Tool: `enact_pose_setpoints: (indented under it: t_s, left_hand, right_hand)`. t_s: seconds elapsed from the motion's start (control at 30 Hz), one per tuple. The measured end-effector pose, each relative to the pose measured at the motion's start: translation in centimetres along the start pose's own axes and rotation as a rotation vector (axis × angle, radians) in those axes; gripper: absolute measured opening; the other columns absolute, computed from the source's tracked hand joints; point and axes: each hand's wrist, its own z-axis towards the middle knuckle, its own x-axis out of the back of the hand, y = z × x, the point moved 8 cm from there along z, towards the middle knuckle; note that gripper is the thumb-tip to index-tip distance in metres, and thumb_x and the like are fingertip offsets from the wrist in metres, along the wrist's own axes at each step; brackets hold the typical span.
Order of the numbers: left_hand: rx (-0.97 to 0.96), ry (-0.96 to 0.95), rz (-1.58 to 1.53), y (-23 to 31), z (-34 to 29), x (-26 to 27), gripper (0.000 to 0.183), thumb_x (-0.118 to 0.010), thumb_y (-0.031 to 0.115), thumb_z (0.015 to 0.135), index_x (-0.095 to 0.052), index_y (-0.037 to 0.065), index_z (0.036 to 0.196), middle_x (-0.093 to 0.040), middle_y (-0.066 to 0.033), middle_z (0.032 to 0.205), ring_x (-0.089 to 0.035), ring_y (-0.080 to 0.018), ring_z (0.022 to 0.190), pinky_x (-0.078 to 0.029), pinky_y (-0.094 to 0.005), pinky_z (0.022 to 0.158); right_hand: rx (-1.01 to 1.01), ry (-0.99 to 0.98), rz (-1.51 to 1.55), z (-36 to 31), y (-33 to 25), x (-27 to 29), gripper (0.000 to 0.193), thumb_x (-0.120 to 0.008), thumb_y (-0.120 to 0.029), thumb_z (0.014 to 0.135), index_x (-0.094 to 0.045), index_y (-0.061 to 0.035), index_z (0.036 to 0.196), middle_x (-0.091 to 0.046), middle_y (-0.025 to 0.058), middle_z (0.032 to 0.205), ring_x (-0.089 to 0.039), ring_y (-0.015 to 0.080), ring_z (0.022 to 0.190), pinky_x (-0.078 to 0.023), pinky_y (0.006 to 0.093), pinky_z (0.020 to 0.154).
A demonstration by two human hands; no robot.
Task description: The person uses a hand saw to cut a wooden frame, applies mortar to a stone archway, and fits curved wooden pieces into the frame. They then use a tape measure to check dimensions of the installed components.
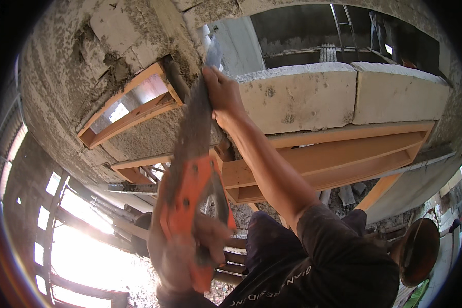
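In front of a rough grey wall [61, 92], gripping a handsaw [192, 164]

Near the middle of the view, held lengthwise and partly blurred, running up from an orange handle [185, 208] to a dark blade [194, 123] beside the wall's corner; cannot tell whether touching it. Clasped at that handle by the closed fingers of the left hand [205, 236]. Close to the blade's far end, met or neared by the right hand [226, 95], with fingers partly bent; cannot tell whether pinching the blade or only resting beside it.

To the right of the blade, topped with pale blocks [297, 97]. Below those, fitted with a long wooden frame [318, 160] with a lengthwise bar. To the left, set with a smaller wooden frame [138, 119], and lower down with another like-coloured frame [138, 163]. Through the opening above the blocks, in sight of a ladder [345, 24]. Beneath the arms, dressed in a dark shirt [344, 262] and dark trousers [272, 236]. At lower right, near a round brown container [418, 251]. At lower left, flooded with glaring daylight.
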Motion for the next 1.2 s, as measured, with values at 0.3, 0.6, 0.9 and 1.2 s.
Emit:
enact_pose_setpoints:
  t_s: [0.3, 0.6, 0.9, 1.2]
  left_hand:
    - [0.019, -0.002, -0.057, -1.1, -1.2, 0.3, 0.077, -0.054, 0.040, 0.083, -0.023, -0.011, 0.132, -0.062, -0.0208, 0.075, -0.056, -0.0160, 0.048, -0.043, -0.0241, 0.043]
    - [-0.017, 0.060, -0.029, -0.4, 0.5, 0.5, 0.080, -0.056, 0.043, 0.082, -0.022, -0.009, 0.133, -0.063, -0.0237, 0.077, -0.056, -0.0179, 0.046, -0.045, -0.0248, 0.044]
    - [-0.025, 0.026, -0.030, -0.8, 0.8, 0.1, 0.076, -0.054, 0.042, 0.083, -0.025, -0.009, 0.131, -0.063, -0.0244, 0.078, -0.056, -0.0187, 0.046, -0.046, -0.0253, 0.045]
    - [-0.218, 0.112, 0.045, 0.7, -0.9, -1.0, 0.041, -0.040, 0.029, 0.095, -0.048, -0.011, 0.097, -0.060, -0.0144, 0.064, -0.051, -0.0162, 0.044, -0.039, -0.0207, 0.045]
  right_hand:
    - [-0.063, 0.015, 0.053, -0.6, -0.6, 0.3, 0.056, -0.055, -0.034, 0.089, -0.044, 0.0023, 0.131, -0.055, 0.0072, 0.064, -0.039, 0.0111, 0.039, -0.029, 0.0297, 0.036]
    - [-0.108, -0.009, 0.014, 0.8, -2.1, -0.2, 0.052, -0.058, -0.031, 0.089, -0.048, 0.0010, 0.129, -0.064, 0.0129, 0.082, -0.042, 0.0081, 0.043, -0.031, 0.0275, 0.036]
    - [-0.074, 0.003, 0.038, 0.8, -1.9, 0.3, 0.057, -0.061, -0.033, 0.087, -0.047, 0.0037, 0.128, -0.064, 0.0143, 0.080, -0.041, 0.0088, 0.040, -0.030, 0.0279, 0.034]
    - [-0.091, -0.018, 0.016, 0.7, -2.7, 0.4, 0.052, -0.061, -0.032, 0.087, -0.051, 0.0001, 0.127, -0.062, 0.0129, 0.074, -0.042, 0.0106, 0.039, -0.032, 0.0287, 0.034]
